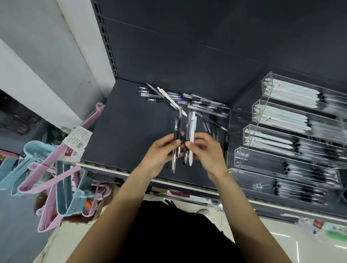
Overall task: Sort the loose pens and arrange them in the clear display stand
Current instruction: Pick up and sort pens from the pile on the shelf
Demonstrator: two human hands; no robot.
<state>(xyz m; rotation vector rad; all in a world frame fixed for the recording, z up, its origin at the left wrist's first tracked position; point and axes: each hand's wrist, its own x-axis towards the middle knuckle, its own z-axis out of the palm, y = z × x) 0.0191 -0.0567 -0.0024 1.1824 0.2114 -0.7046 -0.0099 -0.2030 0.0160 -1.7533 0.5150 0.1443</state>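
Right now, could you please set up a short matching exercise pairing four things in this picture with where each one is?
Things:
1. white pen
2. dark-grip pens
3. loose pens
4. hangers

Places:
A. piled at the back of the dark shelf
B. in the left hand
C. left of the shelf
D. in the right hand

Pairs: 1-D, 2-B, 3-A, 4-C
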